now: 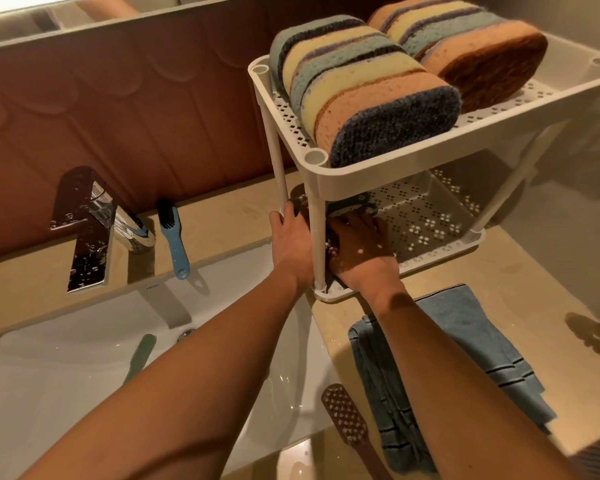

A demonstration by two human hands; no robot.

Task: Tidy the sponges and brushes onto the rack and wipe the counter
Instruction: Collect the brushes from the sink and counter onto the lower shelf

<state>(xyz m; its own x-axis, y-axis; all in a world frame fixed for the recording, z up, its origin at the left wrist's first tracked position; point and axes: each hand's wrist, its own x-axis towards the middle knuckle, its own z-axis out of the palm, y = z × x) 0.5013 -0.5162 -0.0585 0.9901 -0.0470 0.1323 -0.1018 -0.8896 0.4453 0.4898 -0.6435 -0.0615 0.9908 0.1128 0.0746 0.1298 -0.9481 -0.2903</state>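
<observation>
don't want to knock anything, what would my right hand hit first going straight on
The dark grey item on the rack's lower shelf, right at the right hand fingertips; they may already touch it, as depth is unclear.

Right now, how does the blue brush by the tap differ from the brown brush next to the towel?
The blue brush is slim with dark bristles at its far end; the brown brush has a broader head with pale tufts facing up. The blue brush lies behind the sink beside the tap; the brown brush lies nearer, beside the towel. Both are off the rack, untouched.
</observation>
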